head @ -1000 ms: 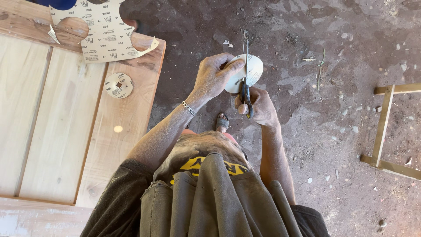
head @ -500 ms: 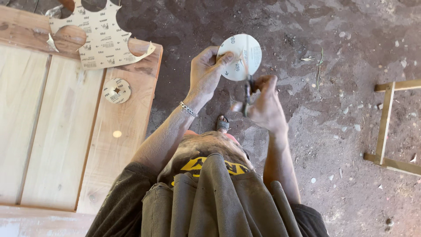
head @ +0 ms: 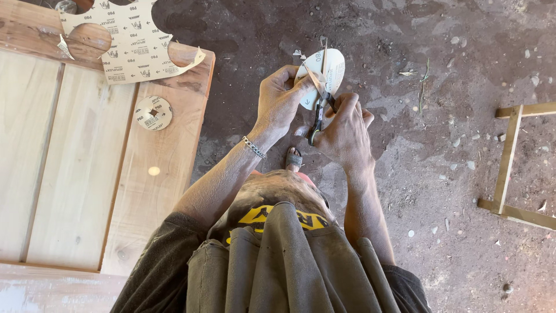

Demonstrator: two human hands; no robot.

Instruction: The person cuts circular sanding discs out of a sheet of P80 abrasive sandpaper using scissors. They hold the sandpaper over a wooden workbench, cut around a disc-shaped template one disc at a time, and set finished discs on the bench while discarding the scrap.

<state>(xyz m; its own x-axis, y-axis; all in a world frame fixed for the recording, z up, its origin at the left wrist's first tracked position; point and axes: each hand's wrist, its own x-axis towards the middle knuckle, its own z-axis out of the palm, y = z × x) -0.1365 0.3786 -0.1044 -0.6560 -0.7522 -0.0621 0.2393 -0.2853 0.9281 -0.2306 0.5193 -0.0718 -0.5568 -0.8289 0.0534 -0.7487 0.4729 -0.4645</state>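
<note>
Head view: scissors [head: 319, 110] cross the disc [head: 324, 72] edge — bare floor [head: 440, 69] around.

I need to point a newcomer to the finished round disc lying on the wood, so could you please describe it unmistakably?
Start at the pale wooden panel on the left. Near its reddish right-hand board, just below the large sandpaper sheet with round cut-outs, lies a small sandpaper disc. Unlike the disc in the hands, it lies untouched on the wood and has a dark hole at its centre.
</note>
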